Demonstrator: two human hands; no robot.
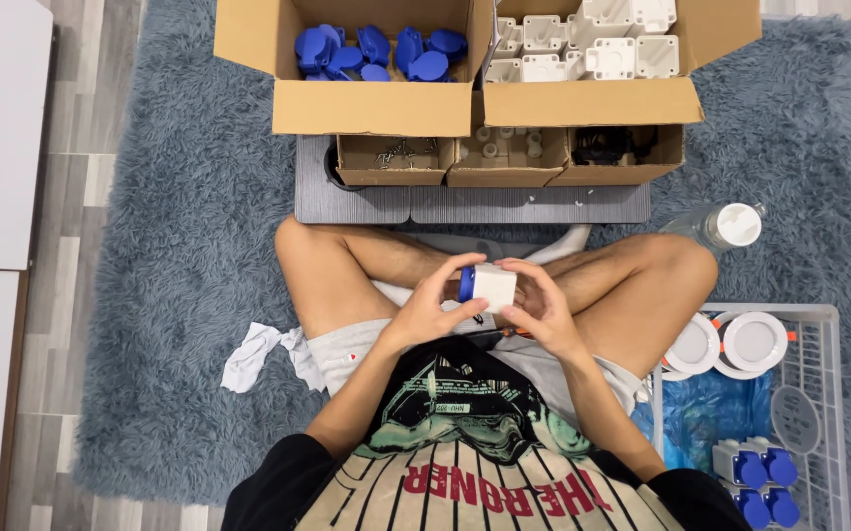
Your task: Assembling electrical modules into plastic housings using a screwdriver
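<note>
Together, the left hand (pixel 432 307) and right hand (pixel 541 307) gripped a white socket box (pixel 493 286) with its blue lid (pixel 466 283). Uneven fingertip pressure might have let it slip into the lap.

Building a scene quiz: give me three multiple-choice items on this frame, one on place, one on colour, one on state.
1. Where do the loose blue caps lie?
A. In the left carton
B. In the basket
C. On the rug

2. What colour is the housing held in both hands?
A. Black
B. White
C. Green

3. How is the bottle?
A. Open and upright
B. Crushed flat
C. Capped, lying on the rug

Key: 1 A, the caps fill the left carton. 2 B, the left hand and right hand grip a white block with a blue cap on its left side. 3 C, its white lid is on and it lies beside the knee.
</note>
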